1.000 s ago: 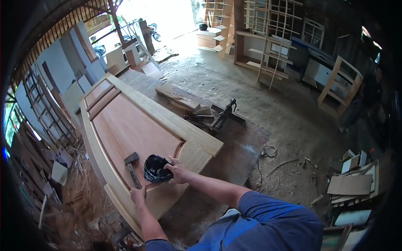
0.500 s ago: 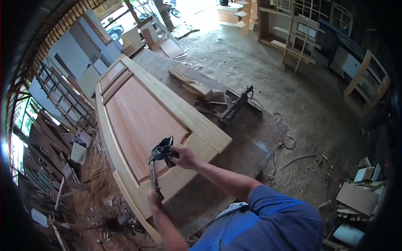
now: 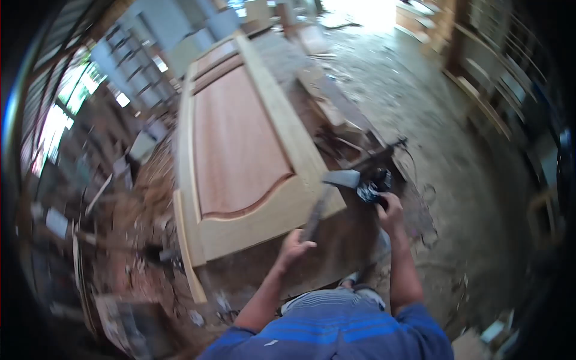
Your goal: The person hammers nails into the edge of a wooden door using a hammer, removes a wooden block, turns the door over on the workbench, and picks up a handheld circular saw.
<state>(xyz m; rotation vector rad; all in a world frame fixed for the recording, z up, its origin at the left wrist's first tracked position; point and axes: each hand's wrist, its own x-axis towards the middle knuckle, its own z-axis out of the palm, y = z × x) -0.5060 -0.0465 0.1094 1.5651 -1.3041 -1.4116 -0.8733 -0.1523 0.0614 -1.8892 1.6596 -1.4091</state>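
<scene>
My left hand (image 3: 294, 248) is closed round the wooden handle of a hammer (image 3: 315, 213), whose grey head points up and away over the near right corner of a wooden door panel (image 3: 240, 144). To the right, my right hand (image 3: 390, 211) grips a crumpled black plastic bag (image 3: 373, 185), just beside the hammer head. Whatever the bag holds is hidden. The panel, pale-framed with a reddish centre, lies flat on a dark workbench (image 3: 264, 271). Motion blurs the view.
A long clamp (image 3: 384, 157) and rough wood blocks (image 3: 321, 99) lie on the bench right of the panel. Wood scraps and shavings (image 3: 144, 198) cover the floor at left. Wooden shelving (image 3: 480, 90) stands at the upper right.
The hammer and black bag have moved right, off the middle of the panel to its near right corner. The hammer is lifted. The camera view has turned, shifting the panel.
</scene>
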